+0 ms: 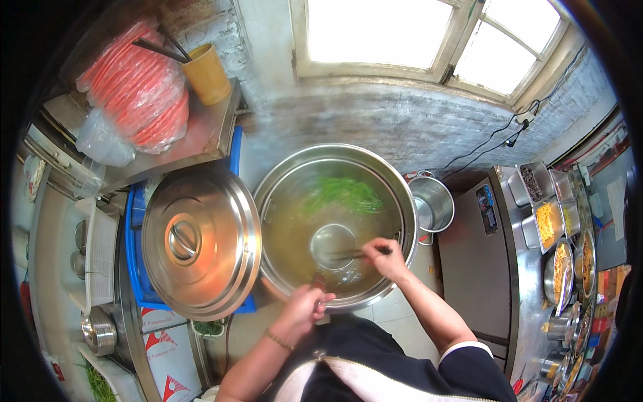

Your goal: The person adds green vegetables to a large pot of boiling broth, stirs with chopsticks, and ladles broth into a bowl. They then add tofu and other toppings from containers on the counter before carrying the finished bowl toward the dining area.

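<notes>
A large round steel pot (334,148) of yellowish, steaming liquid stands before me. Green leafy strands (346,195) lie in the liquid at its far side. My left hand (305,306), a bracelet on its wrist, grips a reddish-brown handle (318,281) at the near rim; what it belongs to is hard to make out. My right hand (387,257) is closed around dark chopsticks (351,255) that point left over a round, pale shape (329,241) in the middle of the pot. That shape could be a ladle or strainer bowl; I cannot tell.
A big steel lid (211,221) leans over a blue crate (135,271) on the left. A steel bucket (432,203) stands right of the pot. Food trays (545,226) line the right counter. Back left, a shelf holds wrapped red bowls or plates (145,90) and a chopstick holder (207,75).
</notes>
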Available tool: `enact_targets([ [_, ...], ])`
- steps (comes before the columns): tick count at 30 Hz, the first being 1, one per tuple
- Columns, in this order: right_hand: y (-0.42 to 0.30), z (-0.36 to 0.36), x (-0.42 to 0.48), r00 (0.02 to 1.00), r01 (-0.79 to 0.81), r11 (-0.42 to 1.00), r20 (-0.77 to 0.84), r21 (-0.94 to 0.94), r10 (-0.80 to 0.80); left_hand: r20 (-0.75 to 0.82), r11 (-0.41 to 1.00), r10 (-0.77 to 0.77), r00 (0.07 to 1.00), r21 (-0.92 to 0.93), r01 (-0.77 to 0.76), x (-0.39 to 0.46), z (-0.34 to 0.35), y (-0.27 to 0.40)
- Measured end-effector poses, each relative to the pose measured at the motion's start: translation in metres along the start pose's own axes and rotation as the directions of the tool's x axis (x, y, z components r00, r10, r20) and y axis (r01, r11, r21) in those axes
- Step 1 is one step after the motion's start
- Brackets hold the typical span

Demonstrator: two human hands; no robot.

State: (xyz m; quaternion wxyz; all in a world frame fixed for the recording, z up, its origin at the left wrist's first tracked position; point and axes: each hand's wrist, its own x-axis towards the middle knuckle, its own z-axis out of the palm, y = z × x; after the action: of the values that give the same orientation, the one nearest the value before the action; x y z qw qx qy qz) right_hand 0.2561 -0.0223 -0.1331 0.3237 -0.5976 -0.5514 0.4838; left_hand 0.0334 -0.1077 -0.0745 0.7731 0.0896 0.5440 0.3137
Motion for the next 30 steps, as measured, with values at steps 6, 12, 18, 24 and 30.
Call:
enact_targets([
  [6,-0.007,0.007,-0.008,0.992,0.018,1.000,0.123,0.001,-0.018,-0.005,1.000,-0.006,1.000,0.020,0.006,0.001,-0.001,-0.003],
  [12,-0.010,0.013,-0.007,0.988,0.154,0.986,0.043,-0.070,-0.151,-0.025,1.000,-0.004,1.000,-0.011,0.004,-0.007,0.004,-0.004],
  [18,-0.010,-0.002,-0.005,0.986,0.161,0.967,-0.018,-0.197,-0.168,-0.011,0.998,0.007,1.000,-0.055,-0.008,-0.009,-0.001,0.000],
  [24,-0.005,-0.003,0.001,0.996,0.008,0.997,-0.084,0.073,-0.002,-0.009,1.000,0.004,1.000,-0.030,-0.005,-0.008,0.005,0.002],
  [30,0.000,-0.005,-0.004,0.998,0.062,0.998,0.013,0.025,-0.062,-0.009,1.000,0.008,1.000,-0.009,-0.008,-0.002,0.001,-0.001],
])
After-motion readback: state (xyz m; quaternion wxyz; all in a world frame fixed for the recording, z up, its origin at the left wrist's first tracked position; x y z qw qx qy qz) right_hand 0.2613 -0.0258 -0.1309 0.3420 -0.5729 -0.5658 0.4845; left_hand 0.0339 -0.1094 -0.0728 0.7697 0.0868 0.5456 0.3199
